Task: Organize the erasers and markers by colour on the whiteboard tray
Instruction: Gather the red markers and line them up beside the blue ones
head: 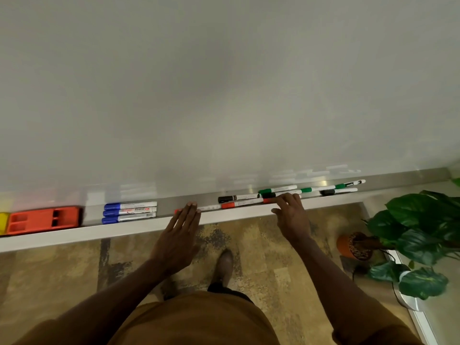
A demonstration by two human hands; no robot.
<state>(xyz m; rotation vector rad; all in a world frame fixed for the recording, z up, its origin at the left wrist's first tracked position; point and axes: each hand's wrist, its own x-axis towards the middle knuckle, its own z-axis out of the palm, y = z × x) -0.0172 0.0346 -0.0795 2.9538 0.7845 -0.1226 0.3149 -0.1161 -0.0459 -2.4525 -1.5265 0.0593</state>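
The whiteboard tray (171,221) runs across the view. At its left lie a yellow eraser (3,222) and an orange-red eraser (42,219), then three blue markers (129,212) side by side. In the middle, red markers (240,203) lie end to end along the front edge. My left hand (180,235) is flat, fingers together, its fingertips resting on the left red marker (210,207). My right hand (292,215) has its fingers spread, touching the red marker farthest right. Behind are black markers (236,197) and green markers (277,189), mixed together.
The white board (224,90) fills the upper view. A potted plant (418,227) in an orange pot (348,245) stands on the floor at right, under the tray's end. My foot (224,266) is on the patterned floor below the tray.
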